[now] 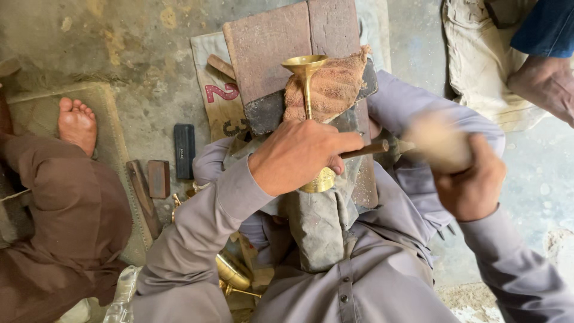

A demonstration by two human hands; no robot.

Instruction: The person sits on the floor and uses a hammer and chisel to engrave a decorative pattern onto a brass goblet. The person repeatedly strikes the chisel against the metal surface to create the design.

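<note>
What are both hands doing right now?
Left hand: closed on a punch tool against the brass piece.
Right hand: closed on a blurred mallet.

The brass horn is a slim, shiny golden piece with a flared funnel mouth at its far end and a wider ribbed base near the body. It lies lengthwise on a brown rag over a dark block, its middle hidden in the left hand. The punch, a thin dark-brown rod, sticks out sideways from that fist, level. The mallet, pale and rounded, is blurred, held in the right hand just beside the punch's end.
</note>
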